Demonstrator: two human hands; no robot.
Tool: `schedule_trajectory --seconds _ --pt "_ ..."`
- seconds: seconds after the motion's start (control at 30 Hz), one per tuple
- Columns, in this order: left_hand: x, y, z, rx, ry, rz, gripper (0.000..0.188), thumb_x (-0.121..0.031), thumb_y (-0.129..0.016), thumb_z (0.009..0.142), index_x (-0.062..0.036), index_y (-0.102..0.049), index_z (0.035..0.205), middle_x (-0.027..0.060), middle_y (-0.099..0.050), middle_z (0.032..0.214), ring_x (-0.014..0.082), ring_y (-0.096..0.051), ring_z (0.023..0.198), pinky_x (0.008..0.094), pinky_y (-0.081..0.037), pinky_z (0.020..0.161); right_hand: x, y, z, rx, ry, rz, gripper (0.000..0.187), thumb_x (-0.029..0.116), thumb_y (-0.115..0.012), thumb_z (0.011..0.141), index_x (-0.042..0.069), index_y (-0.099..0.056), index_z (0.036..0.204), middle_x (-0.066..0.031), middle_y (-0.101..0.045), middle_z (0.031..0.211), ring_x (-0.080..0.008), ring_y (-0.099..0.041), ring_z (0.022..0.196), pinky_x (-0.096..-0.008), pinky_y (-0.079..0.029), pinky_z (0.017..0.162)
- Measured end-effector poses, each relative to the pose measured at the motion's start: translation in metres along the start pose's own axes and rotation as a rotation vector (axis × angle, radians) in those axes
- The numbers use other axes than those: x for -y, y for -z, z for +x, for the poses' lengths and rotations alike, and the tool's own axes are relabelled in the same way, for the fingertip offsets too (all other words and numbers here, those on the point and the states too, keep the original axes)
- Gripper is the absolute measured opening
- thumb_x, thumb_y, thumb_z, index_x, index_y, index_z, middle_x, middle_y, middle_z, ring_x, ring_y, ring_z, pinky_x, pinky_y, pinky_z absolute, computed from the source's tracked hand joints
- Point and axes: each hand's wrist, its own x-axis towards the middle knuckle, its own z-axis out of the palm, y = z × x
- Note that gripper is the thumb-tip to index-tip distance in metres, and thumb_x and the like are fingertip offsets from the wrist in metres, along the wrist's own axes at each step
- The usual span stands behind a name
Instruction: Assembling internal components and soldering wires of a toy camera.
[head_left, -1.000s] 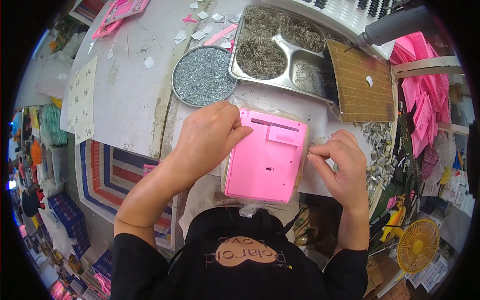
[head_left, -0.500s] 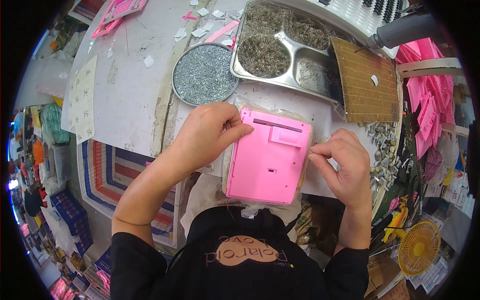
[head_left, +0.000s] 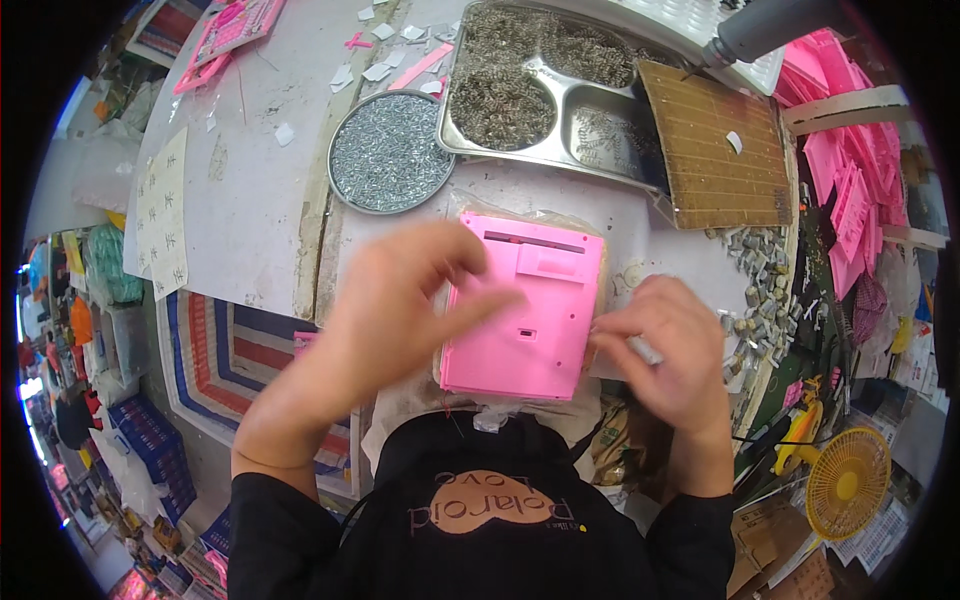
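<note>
A flat pink plastic housing lies before me on a padded, film-covered support, with a long slot near its far edge and several small holes. Over its left side hovers my left hand, blurred by motion, thumb and fingers apart and nothing visible between them. Close to the housing's right edge, my right hand has thumb and forefinger pinched together. Whatever is in that pinch is too small to make out. A small silvery piece shows under its curled fingers.
Beyond the housing stand a round dish of small metal pins or screws and a steel compartment tray of springs. A brown board leans beside it, below a grey power tool. Small metal blocks and pink parts lie right.
My left hand has let go of the housing's upper left edge and moved down and inward over it. My right hand stays pinched by the right edge. The whole view has shifted slightly.
</note>
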Motion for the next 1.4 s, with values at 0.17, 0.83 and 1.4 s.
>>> schedule_trajectory --seconds 0.17,0.83,1.4 --pt "-0.024 -0.028 -0.022 0.399 0.178 -0.500 0.014 -0.014 -0.076 0.096 -0.0016 -0.071 0.101 0.0065 -0.069 0.081 0.0151 -0.065 0.071 0.0287 -0.052 0.064 0.019 -0.010 -0.004 -0.033 0.184 0.074 0.020 0.005 -0.083 0.075 0.003 -0.067 0.087 -0.0061 -0.062 0.075 -0.0246 -0.061 0.072 -0.0389 -0.051 0.064" --pt "0.009 -0.045 -0.003 -0.136 -0.363 0.137 0.017 -0.003 -0.081 0.077 -0.0082 -0.076 0.092 0.0044 -0.068 0.087 0.0236 -0.063 0.077 0.0357 -0.047 0.071 -0.060 -0.027 0.025 -0.046 -0.225 -0.069 0.013 0.014 -0.072 0.089 0.003 -0.066 0.088 -0.0094 -0.063 0.081 -0.0317 -0.059 0.087 -0.0406 -0.047 0.077" --pt "-0.013 -0.061 0.014 0.093 -0.401 0.553 0.013 -0.012 -0.077 0.080 -0.0114 -0.077 0.093 -0.0002 -0.065 0.094 0.0203 -0.059 0.093 0.0456 -0.037 0.091 -0.079 -0.019 0.033 0.178 -0.645 0.489 0.021 0.017 -0.080 0.084 -0.001 -0.075 0.095 -0.0009 -0.065 0.071 -0.0070 -0.054 0.064 -0.0274 -0.045 0.060"
